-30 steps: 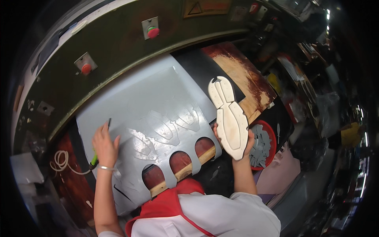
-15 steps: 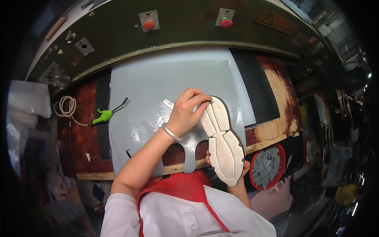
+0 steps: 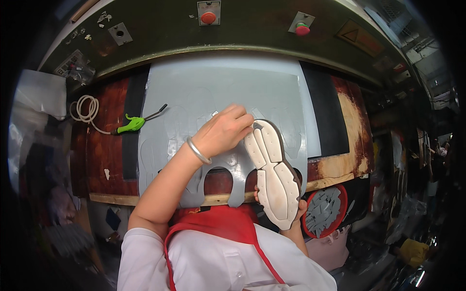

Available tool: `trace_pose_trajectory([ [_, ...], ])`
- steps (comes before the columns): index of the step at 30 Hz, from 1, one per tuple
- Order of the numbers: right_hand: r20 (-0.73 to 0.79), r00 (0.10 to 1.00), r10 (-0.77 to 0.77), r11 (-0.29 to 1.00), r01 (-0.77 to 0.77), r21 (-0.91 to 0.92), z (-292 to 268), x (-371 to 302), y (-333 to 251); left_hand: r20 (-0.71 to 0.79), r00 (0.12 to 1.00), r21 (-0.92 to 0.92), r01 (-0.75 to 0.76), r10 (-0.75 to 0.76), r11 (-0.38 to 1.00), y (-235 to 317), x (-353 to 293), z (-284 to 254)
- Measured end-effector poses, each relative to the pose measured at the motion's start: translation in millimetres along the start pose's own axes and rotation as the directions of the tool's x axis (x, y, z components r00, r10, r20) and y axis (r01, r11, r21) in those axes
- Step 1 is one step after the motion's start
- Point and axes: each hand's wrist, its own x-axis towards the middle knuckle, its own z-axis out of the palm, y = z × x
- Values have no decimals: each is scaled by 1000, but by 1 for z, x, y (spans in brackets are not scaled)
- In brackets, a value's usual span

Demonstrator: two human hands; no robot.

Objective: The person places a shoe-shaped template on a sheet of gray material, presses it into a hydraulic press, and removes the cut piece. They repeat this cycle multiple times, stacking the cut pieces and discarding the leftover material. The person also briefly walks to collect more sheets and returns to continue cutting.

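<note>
The right hand (image 3: 300,213) grips the sole-shaped block (image 3: 276,189) from beneath, fingers showing at both sides of its near end. The block is held over the near right part of the grey sheet (image 3: 223,87). At its far end the left hand (image 3: 225,128) is bunched, fingertips at the rim — whether they pinch anything, I cannot tell. A green air gun (image 3: 131,124) lies at the sheet's left edge — scraps (image 3: 323,209) fill a red bowl (image 3: 345,203) at right.
</note>
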Motion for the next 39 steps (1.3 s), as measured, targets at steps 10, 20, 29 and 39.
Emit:
trace_pose_trajectory([
  [10,19,1000,-19,996,17,89,0,0,-1,-150,984,-147,70,-92,987,11,-4,14],
  [20,29,999,29,999,-29,28,2,2,1,-217,972,-21,-99,93,995,4,-10,20],
  [29,35,999,15,1000,-15,-11,1,0,-2,-171,904,-332,322,-392,887,20,-7,17],
  [39,50,999,20,1000,-21,13,0,0,4,-197,889,-217,371,-412,903,24,-11,22],
])
